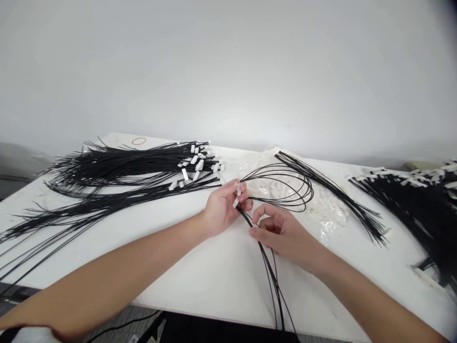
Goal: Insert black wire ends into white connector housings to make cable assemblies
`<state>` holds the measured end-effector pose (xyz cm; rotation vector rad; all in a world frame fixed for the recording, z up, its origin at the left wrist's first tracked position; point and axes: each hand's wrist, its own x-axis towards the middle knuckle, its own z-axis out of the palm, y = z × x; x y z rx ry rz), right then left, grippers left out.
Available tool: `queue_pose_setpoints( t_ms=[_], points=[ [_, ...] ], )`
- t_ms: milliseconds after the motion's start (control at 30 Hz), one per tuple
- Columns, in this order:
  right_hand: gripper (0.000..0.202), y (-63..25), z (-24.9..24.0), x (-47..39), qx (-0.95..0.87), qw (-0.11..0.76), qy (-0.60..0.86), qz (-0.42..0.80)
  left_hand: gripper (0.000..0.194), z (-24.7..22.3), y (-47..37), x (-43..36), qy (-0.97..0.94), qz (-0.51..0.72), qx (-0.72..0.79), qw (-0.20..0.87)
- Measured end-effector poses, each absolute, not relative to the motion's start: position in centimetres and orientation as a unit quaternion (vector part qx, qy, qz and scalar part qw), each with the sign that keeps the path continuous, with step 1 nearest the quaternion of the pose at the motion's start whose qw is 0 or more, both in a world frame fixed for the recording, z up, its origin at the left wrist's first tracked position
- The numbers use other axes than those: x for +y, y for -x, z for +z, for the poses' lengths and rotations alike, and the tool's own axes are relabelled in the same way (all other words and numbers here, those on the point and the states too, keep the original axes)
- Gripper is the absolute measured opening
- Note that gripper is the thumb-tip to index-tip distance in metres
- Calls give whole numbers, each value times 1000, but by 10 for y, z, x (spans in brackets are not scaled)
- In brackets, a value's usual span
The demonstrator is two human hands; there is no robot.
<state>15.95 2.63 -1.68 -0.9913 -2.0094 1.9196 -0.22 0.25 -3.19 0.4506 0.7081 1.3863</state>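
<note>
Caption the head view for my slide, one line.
Left hand holds a small connector on black wires, right hand close by, cable bundles on both sides.

On the white table (210, 281), black wires (132, 164) with white connectors (200, 165) lie at ten o'clock; behind them is an orange rubber band (139, 144). At two o'clock there are a clear plastic bag (323, 206) and a thin wire bundle (328, 189), at three a large wire pile (424, 209).

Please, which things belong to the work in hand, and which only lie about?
Work in hand:
connector, in the left hand
black wires, by the right hand
wire bundles, probably

Apparently lying about:
orange ring, at the back
black cable, below the table
</note>
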Motion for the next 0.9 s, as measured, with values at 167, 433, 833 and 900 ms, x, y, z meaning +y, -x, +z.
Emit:
queue_pose_setpoints(
  t_ms=[167,433,833,900],
  points=[
    [25,-181,0,39,-651,92,187,730,13,-36,3,5,-184,627,320,686],
    [32,-214,25,67,-549,440,235,670,16,-38,4,7,-153,619,333,695],
    [47,-211,34,66,-508,565,261,596,16,-34,5,7,-188,568,380,706],
    [34,-210,28,60,-563,477,235,633,15,-34,5,6,-201,564,382,704]
  ],
)
